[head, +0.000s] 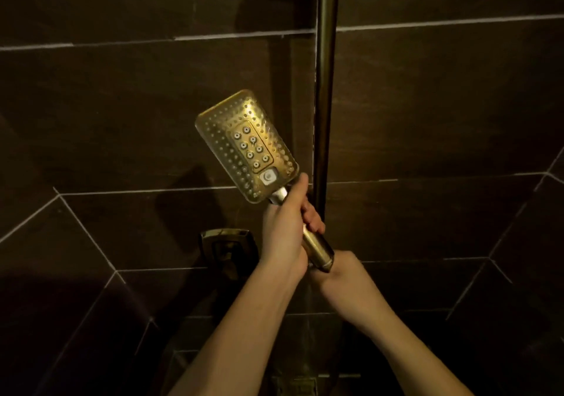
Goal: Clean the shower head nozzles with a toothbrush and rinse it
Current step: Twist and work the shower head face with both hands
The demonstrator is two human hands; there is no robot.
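Note:
A gold rectangular shower head (pixel 245 145) is held up in front of the dark tiled wall, its nozzle face turned toward me and tilted to the left. Rows of small nozzles ring a centre panel of larger ones, above a white button. My left hand (pixel 285 231) grips the upper handle just below the head, thumb pointing up along it. My right hand (pixel 345 269) meets the lower end of the handle (pixel 319 250) and closes around it from behind, fingers hidden. No toothbrush is in view.
A vertical metal rail (pixel 325 90) runs down the wall just right of the shower head. A gold wall valve plate (pixel 227 244) sits below and left of my hands. Dark tiles cover the walls on all sides.

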